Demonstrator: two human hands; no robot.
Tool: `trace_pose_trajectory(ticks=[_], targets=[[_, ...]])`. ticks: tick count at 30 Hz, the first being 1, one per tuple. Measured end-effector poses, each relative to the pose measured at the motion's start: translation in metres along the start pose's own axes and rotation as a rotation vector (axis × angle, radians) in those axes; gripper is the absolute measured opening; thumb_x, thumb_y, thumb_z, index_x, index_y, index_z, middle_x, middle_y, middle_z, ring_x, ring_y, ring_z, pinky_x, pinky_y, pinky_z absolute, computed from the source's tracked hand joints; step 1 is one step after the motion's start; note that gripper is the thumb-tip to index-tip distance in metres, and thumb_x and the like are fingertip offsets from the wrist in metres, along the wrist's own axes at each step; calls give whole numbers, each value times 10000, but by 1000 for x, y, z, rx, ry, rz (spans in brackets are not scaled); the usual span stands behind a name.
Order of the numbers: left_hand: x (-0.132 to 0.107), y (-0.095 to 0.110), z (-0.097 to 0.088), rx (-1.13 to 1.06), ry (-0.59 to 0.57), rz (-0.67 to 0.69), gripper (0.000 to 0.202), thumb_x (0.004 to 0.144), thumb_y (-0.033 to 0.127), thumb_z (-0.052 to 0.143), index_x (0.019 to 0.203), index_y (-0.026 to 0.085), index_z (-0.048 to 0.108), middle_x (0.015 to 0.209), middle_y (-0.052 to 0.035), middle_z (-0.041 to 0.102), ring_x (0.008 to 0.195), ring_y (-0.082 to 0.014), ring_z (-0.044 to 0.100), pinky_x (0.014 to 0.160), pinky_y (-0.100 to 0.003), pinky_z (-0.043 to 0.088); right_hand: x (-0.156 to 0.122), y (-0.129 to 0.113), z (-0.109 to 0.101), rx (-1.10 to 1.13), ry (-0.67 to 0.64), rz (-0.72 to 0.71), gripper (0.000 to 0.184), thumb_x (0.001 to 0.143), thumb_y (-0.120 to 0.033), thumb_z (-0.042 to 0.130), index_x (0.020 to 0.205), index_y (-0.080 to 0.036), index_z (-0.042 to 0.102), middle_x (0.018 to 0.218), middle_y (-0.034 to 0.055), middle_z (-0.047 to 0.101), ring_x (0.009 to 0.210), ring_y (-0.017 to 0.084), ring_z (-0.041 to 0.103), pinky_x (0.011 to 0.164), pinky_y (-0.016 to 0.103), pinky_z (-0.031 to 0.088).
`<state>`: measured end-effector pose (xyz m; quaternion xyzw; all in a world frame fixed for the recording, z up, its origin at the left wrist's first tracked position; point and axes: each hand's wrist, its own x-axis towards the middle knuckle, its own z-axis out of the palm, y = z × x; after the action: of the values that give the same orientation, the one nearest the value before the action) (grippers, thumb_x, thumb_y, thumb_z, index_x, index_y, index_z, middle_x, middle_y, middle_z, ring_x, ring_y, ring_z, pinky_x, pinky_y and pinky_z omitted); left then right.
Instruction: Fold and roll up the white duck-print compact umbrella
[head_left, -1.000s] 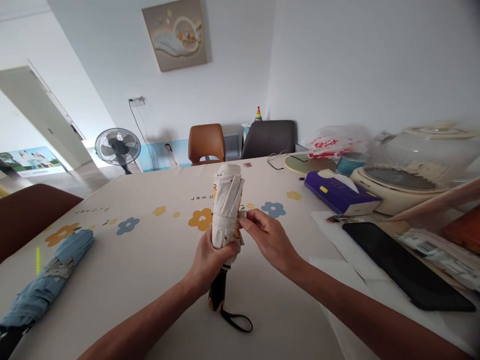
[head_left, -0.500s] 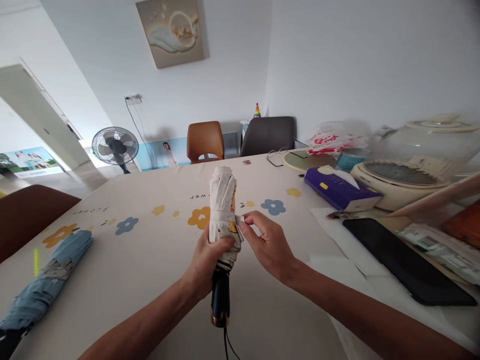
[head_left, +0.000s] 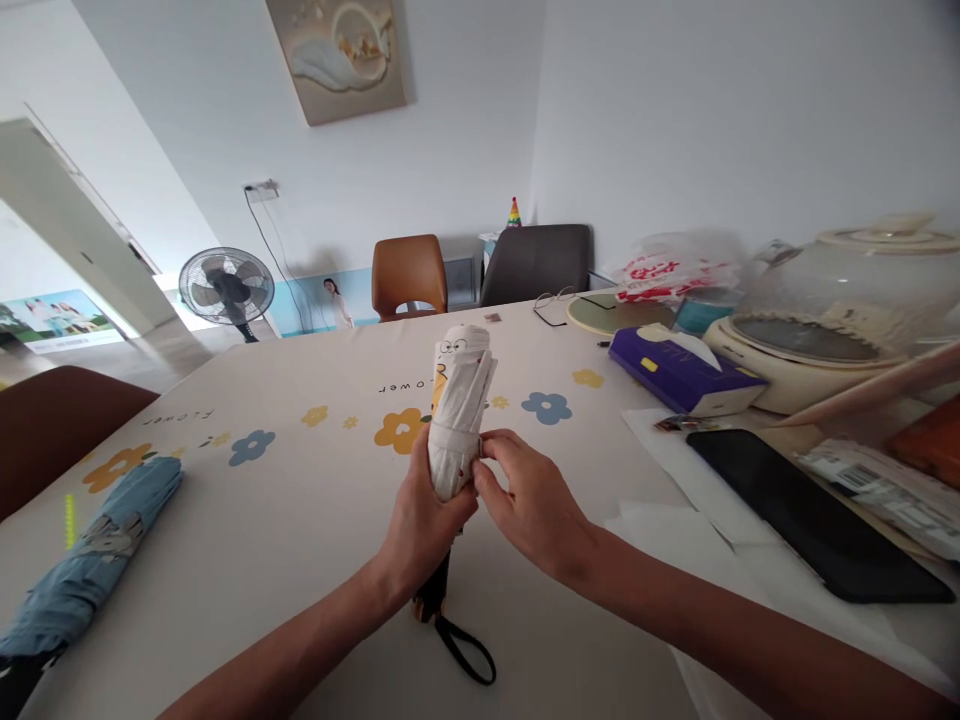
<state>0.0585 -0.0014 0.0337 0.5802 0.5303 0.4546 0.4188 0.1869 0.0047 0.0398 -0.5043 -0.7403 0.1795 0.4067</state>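
Note:
A folded white umbrella [head_left: 463,395] with a black handle and a hanging wrist loop stands tilted in front of me over the table. My left hand [head_left: 424,510] is wrapped round its lower canopy, above the handle. At the umbrella's right side, my right hand [head_left: 529,495] pinches the end of the white closing strap [head_left: 455,442], which runs round the canopy. The fingertips partly hide the strap's end. A second folded umbrella [head_left: 97,550], light blue, lies on the table to the left of my arms.
On the right of the flower-printed table [head_left: 315,560] are a black phone [head_left: 814,515], a purple tissue box [head_left: 682,370], a glass-lidded pot [head_left: 802,345] and a plastic bag [head_left: 667,265]. Glasses [head_left: 553,305] lie at the far edge. Chairs and a fan [head_left: 226,287] stand beyond.
The umbrella has been turned about its length and its top tilts further right, so a printed face now shows. The handle's wrist loop swings right. My right hand stays at the strap.

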Motion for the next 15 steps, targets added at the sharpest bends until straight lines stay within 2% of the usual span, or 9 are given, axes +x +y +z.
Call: trace_pose_trajectory(ticks=[3, 5, 7, 11, 15], targets=[[2, -2, -5, 100, 31, 42, 627, 666, 243, 631, 1244, 241, 387, 901, -44, 594, 711, -163, 541, 599, -242, 394, -3, -8, -4, 163, -72, 75, 211, 767, -248, 503, 958, -189, 573, 996, 88, 605, 864, 208, 588, 672, 322, 489], [2, -3, -8, 230, 50, 66, 706, 661, 258, 646, 1301, 258, 348, 974, -73, 591, 792, -209, 561, 623, -259, 391, -3, -12, -6, 391, -157, 212, 281, 753, -320, 554, 1003, -193, 580, 1018, 79, 615, 880, 211, 594, 697, 324, 498], [1, -5, -9, 368, 55, 101, 688, 681, 268, 629, 1313, 254, 358, 1024, -99, 571, 871, -247, 556, 628, -266, 391, -2, -14, -5, 646, -210, 341, 328, 761, -366, 561, 1030, -181, 590, 1017, 76, 632, 905, 216, 599, 741, 332, 497], [-6, -6, -6, 414, 45, 201, 598, 696, 228, 593, 1272, 235, 433, 1017, -111, 546, 983, -269, 521, 665, -259, 403, 1, -11, 1, 1002, -145, 509, 380, 750, -389, 586, 1037, -142, 613, 981, 96, 656, 965, 247, 589, 786, 355, 484], [-3, -2, -10, 398, 14, 166, 829, 582, 262, 700, 1328, 240, 336, 1118, -101, 530, 1040, -275, 499, 686, -265, 395, 10, 5, 0, 1119, -39, 522, 333, 717, -359, 631, 971, -143, 639, 973, 89, 668, 932, 222, 598, 815, 341, 463]])
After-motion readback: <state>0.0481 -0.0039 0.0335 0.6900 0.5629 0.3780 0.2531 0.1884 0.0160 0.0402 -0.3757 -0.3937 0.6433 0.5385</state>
